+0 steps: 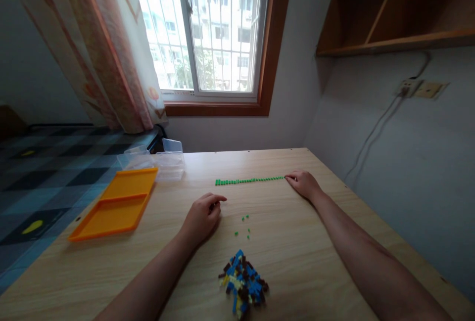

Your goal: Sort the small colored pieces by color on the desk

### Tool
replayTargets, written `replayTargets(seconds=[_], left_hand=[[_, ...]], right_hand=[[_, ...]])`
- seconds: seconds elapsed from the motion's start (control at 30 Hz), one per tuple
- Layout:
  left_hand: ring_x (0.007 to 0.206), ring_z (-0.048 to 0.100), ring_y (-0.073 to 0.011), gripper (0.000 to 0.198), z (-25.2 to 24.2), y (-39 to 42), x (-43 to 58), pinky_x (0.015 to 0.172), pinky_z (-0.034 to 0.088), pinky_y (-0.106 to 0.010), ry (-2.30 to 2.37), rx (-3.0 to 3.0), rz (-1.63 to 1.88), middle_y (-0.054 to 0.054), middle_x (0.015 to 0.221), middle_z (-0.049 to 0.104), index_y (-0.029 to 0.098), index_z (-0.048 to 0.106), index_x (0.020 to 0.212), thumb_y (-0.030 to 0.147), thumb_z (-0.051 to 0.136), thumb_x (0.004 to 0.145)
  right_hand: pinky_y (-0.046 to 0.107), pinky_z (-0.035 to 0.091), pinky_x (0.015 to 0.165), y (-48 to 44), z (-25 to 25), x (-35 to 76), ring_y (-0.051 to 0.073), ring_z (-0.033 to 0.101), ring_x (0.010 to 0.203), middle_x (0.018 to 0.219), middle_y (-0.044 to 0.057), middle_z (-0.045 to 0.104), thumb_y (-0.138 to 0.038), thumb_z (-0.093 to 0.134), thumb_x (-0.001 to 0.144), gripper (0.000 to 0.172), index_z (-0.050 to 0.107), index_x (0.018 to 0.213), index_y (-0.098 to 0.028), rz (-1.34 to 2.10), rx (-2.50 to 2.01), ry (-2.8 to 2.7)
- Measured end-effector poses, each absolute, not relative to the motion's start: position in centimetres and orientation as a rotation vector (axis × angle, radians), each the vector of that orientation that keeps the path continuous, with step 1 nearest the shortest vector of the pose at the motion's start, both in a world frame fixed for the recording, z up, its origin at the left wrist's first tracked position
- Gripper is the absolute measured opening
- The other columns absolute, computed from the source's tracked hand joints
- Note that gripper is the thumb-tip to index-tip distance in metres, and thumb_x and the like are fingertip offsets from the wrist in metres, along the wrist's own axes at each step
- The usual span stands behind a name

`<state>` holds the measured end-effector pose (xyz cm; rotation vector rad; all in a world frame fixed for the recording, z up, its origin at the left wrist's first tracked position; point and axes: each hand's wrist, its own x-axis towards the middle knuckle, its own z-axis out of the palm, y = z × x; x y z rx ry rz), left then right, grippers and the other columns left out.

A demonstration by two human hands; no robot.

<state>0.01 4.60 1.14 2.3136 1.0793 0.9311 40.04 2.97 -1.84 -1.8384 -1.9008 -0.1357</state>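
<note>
A row of small green building bricks (245, 181) runs left to right across the far half of the table, with larger pieces at its left end. At the row's right end, my right hand (305, 184) has thumb and forefinger pinched at the last tiny green brick (284, 177). My left hand (203, 213) rests on the table in front of the row's left part, forefinger stretched out and the other fingers loosely bent; I see nothing in it. Several loose green bricks (248, 230) lie between my forearms. Nearer me is a heap of blue, brown and yellow bricks (243, 281).
An orange two-part tray (126, 197) lies on the left of the wooden table (297, 261). Behind it stand clear plastic boxes (168, 165). A checked bed (33, 177) adjoins on the left, a wall with a cord (371, 135) on the right.
</note>
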Motion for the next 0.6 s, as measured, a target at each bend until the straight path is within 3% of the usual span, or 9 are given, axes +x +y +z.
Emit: replayTargets(seconds=[0.4,0.6], left_hand=[[0.076,0.064,-0.0174,0.028,1.21,4.79,0.04,0.072,0.050,-0.029,1.080,2.310,0.928,-0.006,0.089,0.073,0.019,0.075,0.094,0.017,0.048,0.084],[0.075,0.064,-0.0171,0.029,1.25,4.74,0.04,0.070,0.049,-0.029,1.081,2.310,0.929,-0.005,0.088,0.072,0.019,0.075,0.094,0.018,0.048,0.084]], right_hand=[[0.032,0.051,0.081,3.11,-1.98,40.21,0.021,0.068,0.087,0.095,0.007,0.076,-0.033,0.056,0.090,0.026,0.078,0.098,-0.022,-0.108,-1.792,-1.800],[0.028,0.049,0.074,2.94,-1.83,39.99,0.018,0.066,0.079,0.091,0.004,0.075,-0.033,0.058,0.088,0.023,0.078,0.095,-0.023,-0.078,-1.852,-1.823]])
